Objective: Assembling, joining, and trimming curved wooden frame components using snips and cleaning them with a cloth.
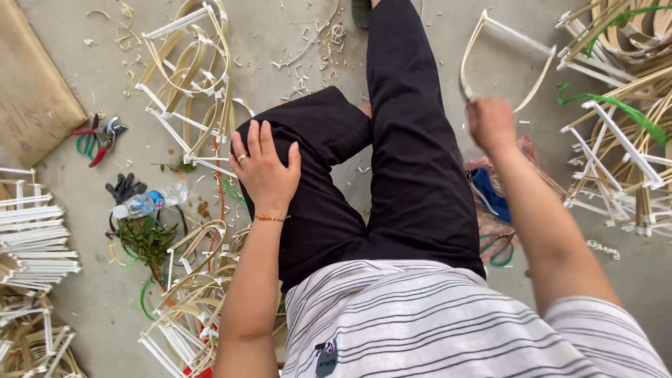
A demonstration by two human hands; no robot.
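Head view, seated person above concrete floor [105, 294]. Right hand [491, 122] closed on corner of bent cane frame [505, 42], held out to right above floor. Frame judged light, springy, thin strips liable to crack; best held at white-wrapped joint. Left hand [266, 171] flat, fingers spread, on black trouser knee [315, 140], holding nothing.

Matt black cloth trousers [413, 175]; smooth pale cane frame [500, 52] with white-wrapped bar; clear glossy plastic bottle [150, 201]; rough grey concrete floor [280, 35]; striped knit shirt [434, 322].
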